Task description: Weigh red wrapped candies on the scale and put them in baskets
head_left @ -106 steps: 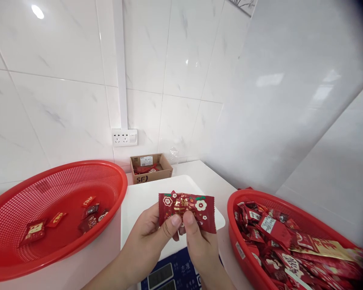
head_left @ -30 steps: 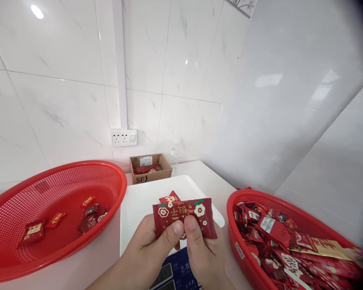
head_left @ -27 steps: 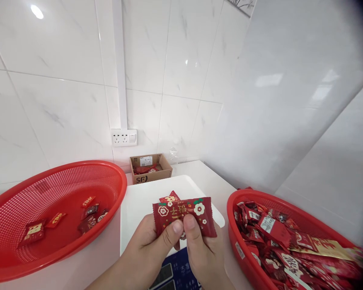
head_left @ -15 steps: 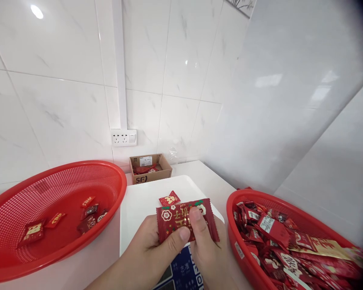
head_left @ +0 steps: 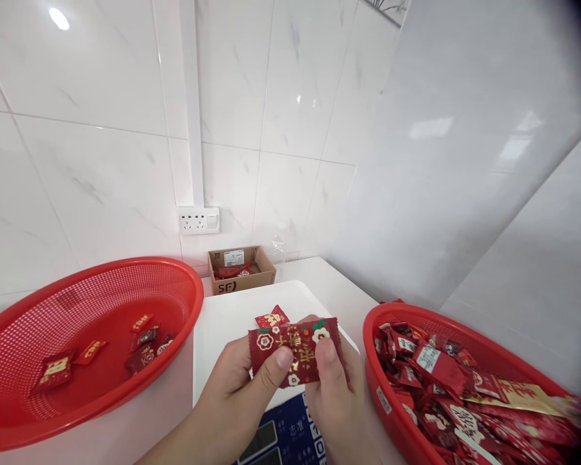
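Observation:
Between my two hands is a dark red snack packet [head_left: 297, 369] with white flowers and gold lettering, held level above a white scale. My left hand [head_left: 252, 387] grips its left end, thumb on the front. My right hand [head_left: 334, 394] grips the right end the same way. The fingers behind the packet are mostly hidden. Just behind it, a smaller red packet [head_left: 272, 318] lies on the scale's white platform [head_left: 213, 342]. The scale's blue panel [head_left: 295, 429] with displays and buttons shows partly below my hands.
On the left stands a red perforated basket [head_left: 126, 271] with several small packets inside. A fuller red basket [head_left: 375, 361] of wrapped snacks is on the right. A small cardboard box [head_left: 252, 282] with red packets sits at the back, below a wall socket [head_left: 198, 221].
My thumbs have moved apart along the packet, so more of its printed front shows. Both hands still hold it in about the same place.

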The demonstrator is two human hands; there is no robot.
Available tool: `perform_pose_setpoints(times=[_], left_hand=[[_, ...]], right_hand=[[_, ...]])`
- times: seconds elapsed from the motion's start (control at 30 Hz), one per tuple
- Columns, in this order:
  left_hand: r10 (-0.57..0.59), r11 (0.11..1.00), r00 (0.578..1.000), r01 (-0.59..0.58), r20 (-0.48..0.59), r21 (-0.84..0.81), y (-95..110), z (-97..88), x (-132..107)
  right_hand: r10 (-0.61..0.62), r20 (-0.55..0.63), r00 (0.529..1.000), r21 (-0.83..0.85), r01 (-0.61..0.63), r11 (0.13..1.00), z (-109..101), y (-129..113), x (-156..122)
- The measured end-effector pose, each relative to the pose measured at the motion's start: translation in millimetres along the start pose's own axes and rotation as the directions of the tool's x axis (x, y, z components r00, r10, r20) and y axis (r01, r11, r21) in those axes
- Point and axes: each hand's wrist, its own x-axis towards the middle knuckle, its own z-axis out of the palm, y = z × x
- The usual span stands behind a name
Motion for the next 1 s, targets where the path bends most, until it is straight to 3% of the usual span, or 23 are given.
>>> perform_pose_setpoints(times=[0.1, 0.27, 0.37, 0.47, 0.6, 0.73, 0.83, 0.93, 1.0], left_hand=[[-0.007, 1.000, 1.000, 0.006, 0.025, 0.007, 3.6, 0.5, 0.8], [-0.043, 0.998, 0.998, 0.045, -0.042, 0.033, 0.8, -1.6, 0.5], [-0.080, 0.997, 0.985, 0.083, -0.156, 0.011, -4.5, -4.3, 2.0], [0.046, 0.997, 0.944, -0.026, -0.326, 0.068, -7.9, -9.3, 6.0], [0.259, 0.961, 0.879, -0.192, -0.401, 0.202, -9.0, -17.3, 10.3], [0.324, 0.941, 0.842, -0.239, -0.431, 0.239, -8.3, -18.9, 11.3], [0.340, 0.934, 0.837, -0.246, -0.428, 0.260, -7.2, -17.1, 10.8], [0.354, 0.928, 0.842, -0.261, -0.407, 0.267, -6.1, -16.0, 9.3], [0.375, 0.920, 0.841, -0.287, -0.390, 0.265, -5.4, -16.2, 7.6]], right_hand=[[-0.016, -0.026, 1.000, -0.017, 0.016, 1.000, -1.2, -0.9, 3.8], [0.013, 0.041, 0.999, -0.126, -0.008, 0.992, -6.6, -2.0, 5.3], [0.081, 0.059, 0.995, -0.213, -0.066, 0.975, -10.2, -2.8, 9.5], [0.161, 0.010, 0.987, -0.270, -0.153, 0.951, -16.6, -1.0, 20.3], [0.276, -0.023, 0.961, -0.398, -0.262, 0.879, -31.7, 11.6, 40.4], [0.159, -0.055, 0.986, -0.699, -0.152, 0.698, -47.7, 29.2, 52.6], [0.118, 0.083, 0.990, -0.754, -0.015, 0.657, -51.9, 35.3, 52.3], [0.270, 0.234, 0.934, -0.779, 0.014, 0.627, -45.3, 34.4, 46.9], [0.422, 0.305, 0.854, -0.808, -0.003, 0.589, -36.4, 32.4, 41.8]])
